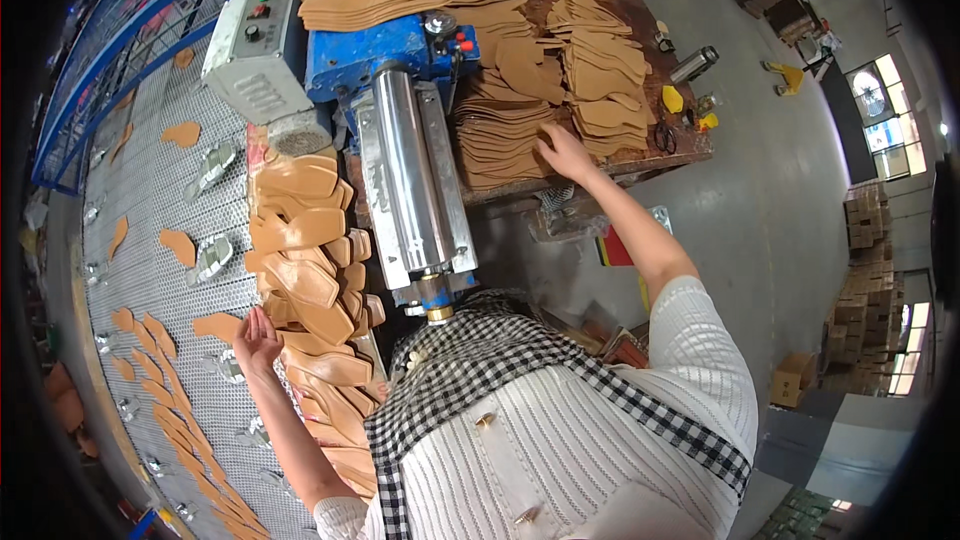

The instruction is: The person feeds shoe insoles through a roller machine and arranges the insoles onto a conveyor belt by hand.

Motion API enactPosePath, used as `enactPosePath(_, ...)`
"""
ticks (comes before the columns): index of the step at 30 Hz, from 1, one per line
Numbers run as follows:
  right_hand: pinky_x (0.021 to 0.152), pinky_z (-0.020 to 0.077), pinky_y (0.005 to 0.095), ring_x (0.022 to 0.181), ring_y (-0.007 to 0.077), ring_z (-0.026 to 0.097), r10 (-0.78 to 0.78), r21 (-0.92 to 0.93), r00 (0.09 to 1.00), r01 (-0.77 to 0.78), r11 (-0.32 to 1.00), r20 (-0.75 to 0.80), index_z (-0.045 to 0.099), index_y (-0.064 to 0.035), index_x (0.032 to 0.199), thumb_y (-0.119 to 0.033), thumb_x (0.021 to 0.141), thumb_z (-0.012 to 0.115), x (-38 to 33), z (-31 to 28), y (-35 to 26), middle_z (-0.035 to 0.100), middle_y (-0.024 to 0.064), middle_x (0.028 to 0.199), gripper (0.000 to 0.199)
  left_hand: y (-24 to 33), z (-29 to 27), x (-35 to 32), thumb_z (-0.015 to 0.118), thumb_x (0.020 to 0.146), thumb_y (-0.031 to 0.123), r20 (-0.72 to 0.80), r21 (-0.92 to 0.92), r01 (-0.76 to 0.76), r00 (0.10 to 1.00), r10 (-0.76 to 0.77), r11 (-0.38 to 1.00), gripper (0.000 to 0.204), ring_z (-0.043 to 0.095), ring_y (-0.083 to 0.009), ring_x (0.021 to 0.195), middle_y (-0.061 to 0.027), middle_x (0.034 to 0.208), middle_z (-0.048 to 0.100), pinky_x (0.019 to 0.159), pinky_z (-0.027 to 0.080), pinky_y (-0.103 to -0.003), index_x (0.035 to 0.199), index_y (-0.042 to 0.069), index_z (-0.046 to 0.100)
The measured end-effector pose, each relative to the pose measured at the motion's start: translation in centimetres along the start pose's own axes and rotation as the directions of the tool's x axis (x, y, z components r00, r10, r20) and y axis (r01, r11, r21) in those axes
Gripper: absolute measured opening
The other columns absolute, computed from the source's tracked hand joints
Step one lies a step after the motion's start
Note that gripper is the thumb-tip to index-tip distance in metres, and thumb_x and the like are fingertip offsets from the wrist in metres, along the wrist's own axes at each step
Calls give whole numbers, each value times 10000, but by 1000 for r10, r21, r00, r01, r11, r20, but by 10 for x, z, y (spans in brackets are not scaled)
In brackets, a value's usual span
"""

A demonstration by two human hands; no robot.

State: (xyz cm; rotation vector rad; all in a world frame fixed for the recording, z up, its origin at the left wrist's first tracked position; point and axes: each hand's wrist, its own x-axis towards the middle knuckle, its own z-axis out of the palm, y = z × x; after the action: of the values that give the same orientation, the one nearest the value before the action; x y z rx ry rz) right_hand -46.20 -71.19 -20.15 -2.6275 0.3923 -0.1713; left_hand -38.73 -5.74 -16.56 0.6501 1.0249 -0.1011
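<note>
My right hand (566, 154) reaches to the end of a stack of tan shoe insoles (500, 135) on the wooden table. Its thumb and fingertips are apart and touch the stack's edge; no insole is seen lifted in it. My left hand (258, 342) is over the left side, palm turned up and fingers loosely stretched. Beside its fingers, a single tan insole (216, 326) lies on the mesh conveyor. Right of that hand, shiny tan insoles (305, 275) overlap in a long pile. Between my hands stands a blue machine (365, 55) with a polished steel roller (405, 170).
A grey control box (258, 50) adjoins the machine. The mesh conveyor (150, 190) carries scattered insoles and grey-green shoe parts (212, 258). More insole stacks (605, 70), scissors (665, 137) and a yellow item (672, 98) lie on the wooden table (640, 20). A flask (694, 64) is at its right edge.
</note>
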Motion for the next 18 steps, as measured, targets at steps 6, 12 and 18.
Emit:
enactPosePath(6, 863, 449, 413, 1051, 352, 536, -245, -176, 956, 271, 946, 160, 517, -40, 1189, -263, 887, 522, 103, -2, -11, 570, 178, 1148, 376, -27, 40, -47, 528, 871, 83, 84, 69, -34, 996, 28, 997, 254, 606, -189, 1004, -49, 1141, 610, 850, 529, -306, 1118, 29, 553)
enactPosePath(12, 711, 480, 457, 850, 363, 599, -276, -340, 868, 428, 837, 412, 637, -103, 932, -272, 850, 557, 144, 24, -5, 641, 160, 891, 204, -41, 30, -66, 591, 850, 115, 106, 120, 44, 993, -57, 992, 170, 623, -135, 933, -16, 1036, 654, 824, 525, -261, 1010, 76, 635)
enactPosePath(18, 718, 481, 427, 861, 333, 612, -487, -171, 871, 490, 855, 63, 634, -57, 928, -184, 846, 531, 101, -7, 7, 651, 143, 889, 184, -46, 22, -108, 616, 852, 162, 95, 181, -61, 994, 45, 982, 186, 623, -129, 909, -5, 1004, 655, 808, 520, -252, 1024, 95, 639)
